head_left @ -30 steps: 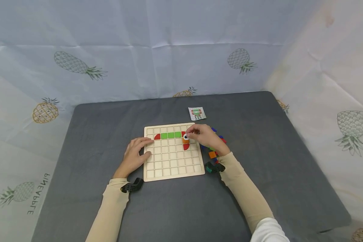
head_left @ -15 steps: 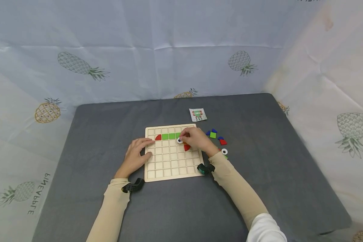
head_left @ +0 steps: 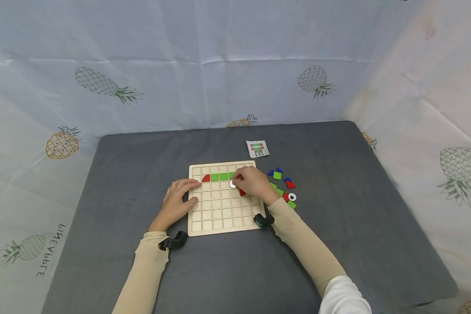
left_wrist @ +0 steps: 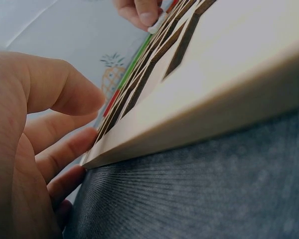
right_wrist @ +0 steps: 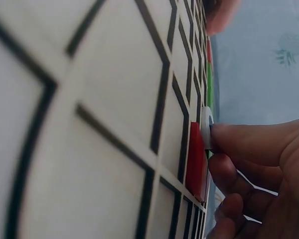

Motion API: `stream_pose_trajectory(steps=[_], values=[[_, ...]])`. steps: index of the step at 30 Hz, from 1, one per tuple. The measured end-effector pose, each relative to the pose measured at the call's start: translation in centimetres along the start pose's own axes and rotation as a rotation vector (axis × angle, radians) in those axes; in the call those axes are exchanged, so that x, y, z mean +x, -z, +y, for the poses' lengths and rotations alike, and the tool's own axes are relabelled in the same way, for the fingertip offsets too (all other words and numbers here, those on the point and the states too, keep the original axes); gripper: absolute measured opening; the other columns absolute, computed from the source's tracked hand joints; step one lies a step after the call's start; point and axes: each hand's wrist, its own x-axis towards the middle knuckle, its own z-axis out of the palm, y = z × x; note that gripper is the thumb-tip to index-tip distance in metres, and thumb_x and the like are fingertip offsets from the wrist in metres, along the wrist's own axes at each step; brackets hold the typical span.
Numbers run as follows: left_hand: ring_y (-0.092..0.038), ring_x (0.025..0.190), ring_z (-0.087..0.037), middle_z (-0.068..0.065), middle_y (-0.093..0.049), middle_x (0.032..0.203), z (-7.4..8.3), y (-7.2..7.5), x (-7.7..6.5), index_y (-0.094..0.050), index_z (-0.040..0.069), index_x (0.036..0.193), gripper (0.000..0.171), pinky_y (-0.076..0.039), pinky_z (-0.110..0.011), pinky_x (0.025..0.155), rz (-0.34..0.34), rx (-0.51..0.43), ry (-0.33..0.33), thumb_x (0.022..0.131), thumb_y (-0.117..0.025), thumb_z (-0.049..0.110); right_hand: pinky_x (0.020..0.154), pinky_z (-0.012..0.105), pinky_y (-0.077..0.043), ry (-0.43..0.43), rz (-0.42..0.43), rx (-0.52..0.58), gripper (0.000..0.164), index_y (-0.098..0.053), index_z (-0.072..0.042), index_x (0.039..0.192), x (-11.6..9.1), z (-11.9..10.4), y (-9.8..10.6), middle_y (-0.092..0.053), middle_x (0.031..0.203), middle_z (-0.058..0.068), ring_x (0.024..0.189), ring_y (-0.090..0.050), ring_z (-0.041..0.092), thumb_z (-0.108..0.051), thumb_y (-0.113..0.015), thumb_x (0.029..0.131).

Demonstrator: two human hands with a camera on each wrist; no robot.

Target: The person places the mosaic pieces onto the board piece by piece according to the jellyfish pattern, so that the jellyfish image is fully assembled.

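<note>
Dark grey cloth covers the counter [head_left: 357, 209], its far corners rounded; a pale, creased curtain [head_left: 180, 96] printed with pineapples hangs from ten o'clock round to three, brighter towards two. Reckoned from the middle of the wooden grid board [head_left: 216, 213], twelve being away from the person, the left hand [head_left: 174, 205] is at nine, fingers loosely spread and touching the board's edge, gripping nothing; the right hand [head_left: 253, 181] is at two, thumb and finger nearly together, pinching a white disc [head_left: 233, 184] at one o'clock; whether the disc sits in a cell I cannot tell. Green squares [head_left: 223, 176] lie in a row at twelve, a red quarter piece [head_left: 206, 178] beside them at eleven; another red piece [head_left: 242, 192] shows between two and three, partly under the right hand.

The board's rim lies well inside the counter's edges; grey cloth stretches widely at nine, beyond the left forearm, and at three, past the loose green, red and blue pieces and a white ring [head_left: 292, 197]; at six it runs between the two sleeved forearms.

Mirrored lettering on the curtain at eight reads PINEAPPLE [head_left: 45, 250]; a small card [head_left: 257, 148] at one bears a gridded green and red figure.
</note>
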Motion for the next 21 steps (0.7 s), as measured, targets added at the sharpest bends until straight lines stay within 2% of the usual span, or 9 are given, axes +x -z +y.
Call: stream_pose_trajectory(steps=[6, 9, 16, 21], values=[[-0.036, 0.141, -0.030, -0.006, -0.054, 0.145, 0.1, 0.0, 0.0, -0.064, 0.017, 0.136, 0.045, -0.025, -0.060, 0.114, -0.003, -0.007, 0.012, 0.092, -0.066, 0.017, 0.056, 0.025, -0.042, -0.009, 0.008, -0.008, 0.011, -0.075, -0.014, 0.096, 0.2, 0.1, -0.2, -0.068, 0.078, -0.001, 0.062, -0.056, 0.011, -0.023, -0.068, 0.097], [-0.036, 0.141, -0.029, -0.005, -0.054, 0.145, 0.1, 0.0, 0.1, -0.064, 0.018, 0.136, 0.045, -0.026, -0.060, 0.114, -0.003, -0.003, 0.012, 0.092, -0.066, 0.017, 0.057, 0.024, -0.041, -0.009, 0.015, 0.029, 0.012, -0.073, -0.014, 0.098, 0.2, 0.4, 0.4, -0.066, 0.080, 0.000, 0.063, -0.055, 0.012, -0.024, -0.066, 0.098], [-0.036, 0.141, -0.029, -0.004, -0.054, 0.145, 0.0, -0.2, 0.1, -0.064, 0.018, 0.137, 0.045, -0.026, -0.060, 0.113, -0.010, -0.003, 0.010, 0.092, -0.066, 0.017, 0.063, 0.030, -0.042, -0.043, 0.028, 0.202, 0.018, -0.070, -0.012, 0.108, -0.9, 0.8, 4.0, -0.066, 0.094, 0.005, 0.071, -0.052, 0.019, -0.027, -0.061, 0.101], [-0.035, 0.142, -0.029, -0.004, -0.054, 0.146, -0.2, -0.1, 0.0, -0.064, 0.018, 0.137, 0.045, -0.025, -0.061, 0.113, -0.006, -0.003, 0.012, 0.092, -0.066, 0.017, 0.073, 0.033, -0.047, -0.035, 0.027, 0.241, 0.019, -0.069, -0.012, 0.111, -2.2, 1.0, 6.8, -0.067, 0.098, 0.006, 0.082, -0.056, 0.021, -0.027, -0.061, 0.102]])
